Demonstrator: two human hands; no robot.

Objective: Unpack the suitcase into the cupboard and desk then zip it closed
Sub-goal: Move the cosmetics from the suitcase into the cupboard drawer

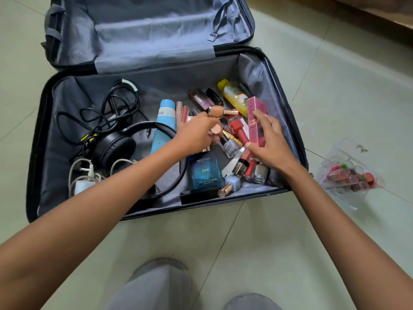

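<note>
From the head camera, I am looking down into the black hard-shell suitcase with grey lining (201,204). It lies open on the pale tiled floor (335,86), and its lid half (145,30) is folded flat away from me.

Electronics sit at the left of the near half: a tangle of black cable (116,104), black over-ear headphones (116,148) and a white charger with its cord (82,184). Cosmetics are heaped at the right, among them a pale blue tube (164,121), a yellow bottle (234,97) and a dark blue cologne box (205,173).

My right hand (268,142) clasps a tall pink carton (257,117), thumb on its face, and stands it upright against the pile. I judge this keeps the carton clear of the loose nail polishes around it.

My left hand (196,130) is blurred. Its fingers curl round a tan glass bottle with a rose-gold cap (218,111). A round peach cap shows below the palm, but I cannot tell whether that piece is held too.

Both hands seem to be gathering small items so that several go out in one trip. A clear plastic tray of red lipsticks (348,175) is out on the floor just beside the case. Neither cupboard nor desk is in view, much remains inside, and zipping is a long way off.
</note>
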